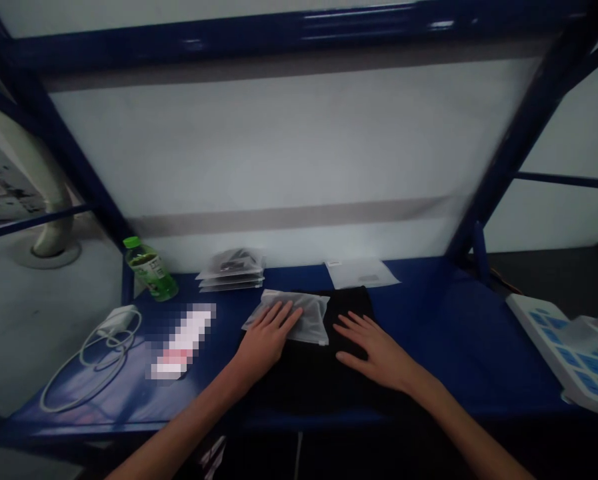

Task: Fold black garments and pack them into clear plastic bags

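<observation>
My left hand (267,331) lies flat with fingers spread on a translucent zip bag (311,319), whose slider shows at its lower right corner. Beneath the bag is a folded black cloth (303,380), perhaps a garment; its exact kind is unclear. My right hand (371,350) rests palm down on the right part of that cloth, fingers stretched out and holding nothing. Beyond the cloth, a flat whitish bag (363,273) lies at the back of the blue table. A stack of several filled zip bags (232,269) sits at the back left.
A green drink bottle (151,270) leans at the left rear. White cable and charger (116,322) lie near a pixelated item (183,343). On the right is a white and blue panel (573,353). Blue metal posts (521,133) frame the blue tabletop (429,320).
</observation>
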The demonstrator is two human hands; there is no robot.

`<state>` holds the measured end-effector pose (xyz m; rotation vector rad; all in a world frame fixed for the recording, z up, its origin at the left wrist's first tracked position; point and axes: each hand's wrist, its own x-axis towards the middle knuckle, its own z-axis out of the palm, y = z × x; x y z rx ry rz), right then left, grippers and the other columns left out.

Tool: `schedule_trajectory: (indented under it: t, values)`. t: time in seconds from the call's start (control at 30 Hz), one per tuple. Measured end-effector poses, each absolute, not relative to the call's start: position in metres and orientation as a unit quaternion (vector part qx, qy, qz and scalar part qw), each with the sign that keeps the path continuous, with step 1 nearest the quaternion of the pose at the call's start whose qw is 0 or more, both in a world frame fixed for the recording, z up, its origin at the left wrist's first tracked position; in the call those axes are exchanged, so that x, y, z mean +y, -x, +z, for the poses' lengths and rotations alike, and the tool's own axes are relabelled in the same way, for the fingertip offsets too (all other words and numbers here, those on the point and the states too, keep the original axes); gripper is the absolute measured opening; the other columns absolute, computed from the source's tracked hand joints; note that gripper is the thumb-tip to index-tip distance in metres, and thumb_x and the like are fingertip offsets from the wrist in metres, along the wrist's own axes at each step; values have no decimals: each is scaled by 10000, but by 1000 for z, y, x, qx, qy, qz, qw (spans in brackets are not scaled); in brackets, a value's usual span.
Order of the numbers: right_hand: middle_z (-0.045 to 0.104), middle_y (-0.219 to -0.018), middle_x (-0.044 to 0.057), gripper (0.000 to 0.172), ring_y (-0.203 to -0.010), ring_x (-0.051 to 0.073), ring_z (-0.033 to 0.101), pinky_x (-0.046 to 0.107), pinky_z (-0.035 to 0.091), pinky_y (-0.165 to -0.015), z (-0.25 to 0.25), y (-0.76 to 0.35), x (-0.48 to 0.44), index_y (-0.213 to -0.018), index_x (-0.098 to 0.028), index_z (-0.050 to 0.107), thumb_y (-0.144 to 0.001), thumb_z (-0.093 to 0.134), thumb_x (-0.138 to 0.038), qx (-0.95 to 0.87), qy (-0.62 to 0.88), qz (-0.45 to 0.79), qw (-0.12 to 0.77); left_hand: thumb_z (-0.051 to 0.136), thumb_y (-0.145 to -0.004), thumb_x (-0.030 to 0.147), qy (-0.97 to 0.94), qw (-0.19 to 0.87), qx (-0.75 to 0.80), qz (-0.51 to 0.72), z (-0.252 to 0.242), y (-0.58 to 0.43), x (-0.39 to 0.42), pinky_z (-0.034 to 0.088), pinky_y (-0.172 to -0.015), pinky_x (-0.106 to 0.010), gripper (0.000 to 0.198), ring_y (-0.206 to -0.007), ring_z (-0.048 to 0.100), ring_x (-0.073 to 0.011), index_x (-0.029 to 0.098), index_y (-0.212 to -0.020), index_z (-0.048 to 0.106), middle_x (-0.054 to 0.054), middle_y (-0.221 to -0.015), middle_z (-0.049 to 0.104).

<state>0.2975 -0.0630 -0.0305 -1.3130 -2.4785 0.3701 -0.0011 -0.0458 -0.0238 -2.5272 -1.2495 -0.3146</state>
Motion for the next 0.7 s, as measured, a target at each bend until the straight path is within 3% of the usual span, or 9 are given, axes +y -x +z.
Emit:
schedule_trajectory:
  t: [0.1, 0.27, 0.5, 0.6, 0.7]
  values:
    - [524, -1456, 80, 561, -1392, 297, 408, 548, 316, -1147, -27, -296, -64, -1424, -266, 508, -942, 512, -552, -865, 446, 109, 204, 457, -838, 20, 880, 140, -442, -106, -22, 0, -47, 359, -1133, -436, 740, -1415, 376, -267, 269, -1522, 328, -53, -1557, 380]
    - [706, -1184, 71, 357, -1087, 233, 645, 437, 496, -974, -14, -285, -61, -1303, -267, 603, -951, 564, -305, -881, 363, 66, 295, 463, -874, 71, 885, 128, -433, -115, -12, -7, -49, 368, -1123, -443, 684, -1388, 415, -262, 266, -1517, 335, -55, -1538, 412]
    - [748, -936, 60, 204, -876, 216, 680, 394, 543, -805, -18, -278, -46, -1048, -247, 708, -953, 529, -225, -882, 299, 70, 358, 512, -878, 113, 891, 87, -411, -173, -7, -10, -55, 393, -1100, -460, 620, -1353, 455, -270, 243, -1474, 402, -88, -1484, 481]
    - [743, -912, 59, 180, -853, 208, 674, 375, 542, -782, -19, -280, -44, -1023, -242, 710, -945, 548, -241, -873, 306, 77, 373, 519, -938, 203, 903, 62, -356, -232, 0, -19, -62, 419, -1067, -421, 402, -1273, 521, -238, 244, -1337, 538, -75, -1360, 589]
    - [738, -893, 56, 164, -824, 199, 668, 361, 535, -768, -19, -280, -45, -1004, -236, 707, -947, 553, -237, -873, 304, 71, 373, 510, -981, 278, 911, 77, -306, -266, 2, -35, -66, 478, -938, -371, 220, -1101, 605, -218, 221, -1159, 627, -62, -1133, 683]
